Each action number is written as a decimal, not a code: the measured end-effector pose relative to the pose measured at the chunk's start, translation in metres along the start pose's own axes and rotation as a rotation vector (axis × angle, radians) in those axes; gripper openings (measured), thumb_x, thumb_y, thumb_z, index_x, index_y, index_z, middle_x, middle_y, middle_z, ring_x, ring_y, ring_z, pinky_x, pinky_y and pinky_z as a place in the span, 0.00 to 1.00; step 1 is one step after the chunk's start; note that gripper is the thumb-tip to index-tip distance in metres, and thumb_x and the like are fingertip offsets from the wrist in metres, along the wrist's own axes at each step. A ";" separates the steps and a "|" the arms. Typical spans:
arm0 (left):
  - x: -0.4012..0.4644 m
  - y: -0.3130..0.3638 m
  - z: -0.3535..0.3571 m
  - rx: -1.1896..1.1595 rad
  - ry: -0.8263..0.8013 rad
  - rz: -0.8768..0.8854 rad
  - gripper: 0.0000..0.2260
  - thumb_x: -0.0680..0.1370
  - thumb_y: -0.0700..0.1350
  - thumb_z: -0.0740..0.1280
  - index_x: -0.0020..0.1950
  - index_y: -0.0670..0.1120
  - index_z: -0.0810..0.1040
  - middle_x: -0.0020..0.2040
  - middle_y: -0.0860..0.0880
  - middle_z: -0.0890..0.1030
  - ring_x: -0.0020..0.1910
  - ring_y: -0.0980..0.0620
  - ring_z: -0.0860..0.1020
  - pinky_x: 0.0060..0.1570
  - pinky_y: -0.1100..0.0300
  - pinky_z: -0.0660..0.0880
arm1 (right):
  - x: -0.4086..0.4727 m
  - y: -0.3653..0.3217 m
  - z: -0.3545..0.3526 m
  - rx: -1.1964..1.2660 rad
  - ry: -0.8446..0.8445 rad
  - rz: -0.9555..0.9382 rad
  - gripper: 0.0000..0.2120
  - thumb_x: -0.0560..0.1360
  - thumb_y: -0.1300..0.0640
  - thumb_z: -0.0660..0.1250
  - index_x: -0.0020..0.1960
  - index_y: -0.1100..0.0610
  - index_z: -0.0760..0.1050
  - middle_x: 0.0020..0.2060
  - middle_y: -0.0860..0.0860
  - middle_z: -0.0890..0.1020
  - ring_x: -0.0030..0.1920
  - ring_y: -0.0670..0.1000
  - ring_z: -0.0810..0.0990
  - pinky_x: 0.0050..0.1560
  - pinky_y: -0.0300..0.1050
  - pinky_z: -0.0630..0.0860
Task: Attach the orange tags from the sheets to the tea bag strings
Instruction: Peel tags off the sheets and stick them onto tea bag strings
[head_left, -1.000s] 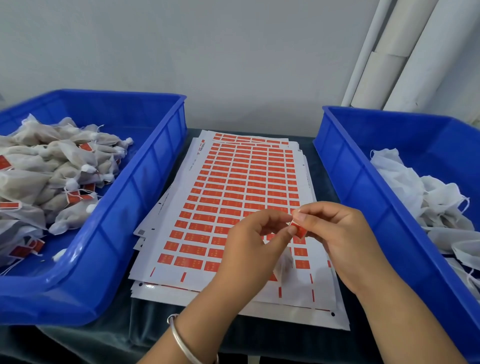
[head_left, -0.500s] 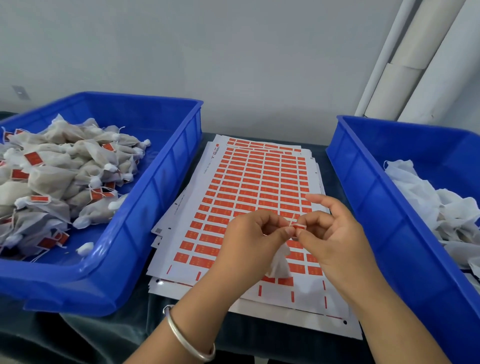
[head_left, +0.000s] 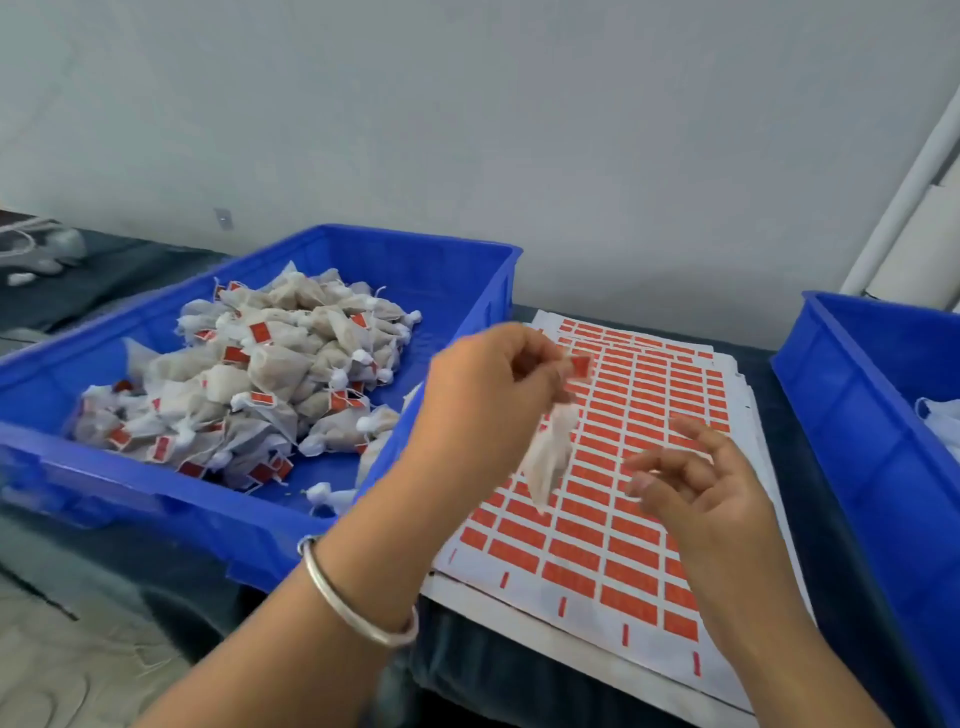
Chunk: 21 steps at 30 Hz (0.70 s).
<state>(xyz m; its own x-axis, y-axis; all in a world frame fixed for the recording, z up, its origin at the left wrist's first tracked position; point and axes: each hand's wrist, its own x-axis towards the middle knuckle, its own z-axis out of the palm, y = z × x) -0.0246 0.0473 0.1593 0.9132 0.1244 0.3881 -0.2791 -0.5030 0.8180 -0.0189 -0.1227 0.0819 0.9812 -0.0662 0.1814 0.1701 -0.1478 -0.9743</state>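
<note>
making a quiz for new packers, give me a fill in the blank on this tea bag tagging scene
1. The tea bag hangs from the ____ hand.
2. The right hand holds ____.
3. Tagged bags are piled in the ____ blue bin.
4. The tags on the sheets are ____.

Answers: left; nothing; left; orange

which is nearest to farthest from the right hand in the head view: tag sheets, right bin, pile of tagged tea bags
1. tag sheets, directly beneath the right hand
2. right bin, just to its right
3. pile of tagged tea bags, far left, in the left bin
</note>
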 end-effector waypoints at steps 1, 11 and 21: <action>0.006 0.001 -0.013 -0.029 0.060 0.008 0.09 0.76 0.43 0.68 0.38 0.55 0.76 0.34 0.56 0.82 0.36 0.61 0.81 0.41 0.65 0.79 | -0.001 0.001 0.004 -0.007 -0.017 0.020 0.15 0.71 0.54 0.71 0.51 0.37 0.70 0.41 0.34 0.82 0.44 0.40 0.83 0.38 0.32 0.77; 0.089 -0.039 -0.083 0.006 0.373 -0.107 0.12 0.76 0.36 0.63 0.35 0.48 0.72 0.35 0.49 0.81 0.37 0.53 0.83 0.48 0.48 0.79 | -0.006 0.014 0.010 -0.048 -0.077 0.186 0.10 0.76 0.62 0.66 0.49 0.46 0.74 0.34 0.37 0.83 0.44 0.48 0.82 0.46 0.44 0.78; 0.096 -0.109 -0.069 0.446 0.123 -0.435 0.08 0.77 0.42 0.63 0.43 0.40 0.80 0.42 0.42 0.83 0.44 0.44 0.81 0.48 0.48 0.78 | -0.018 0.020 0.009 -0.088 -0.147 0.230 0.15 0.75 0.67 0.65 0.48 0.47 0.74 0.34 0.43 0.84 0.40 0.49 0.83 0.39 0.33 0.76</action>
<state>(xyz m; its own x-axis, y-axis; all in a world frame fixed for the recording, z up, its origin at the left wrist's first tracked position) 0.0728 0.1731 0.1361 0.8671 0.4816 0.1276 0.2846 -0.6891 0.6665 -0.0325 -0.1153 0.0575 0.9969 0.0347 -0.0706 -0.0607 -0.2310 -0.9710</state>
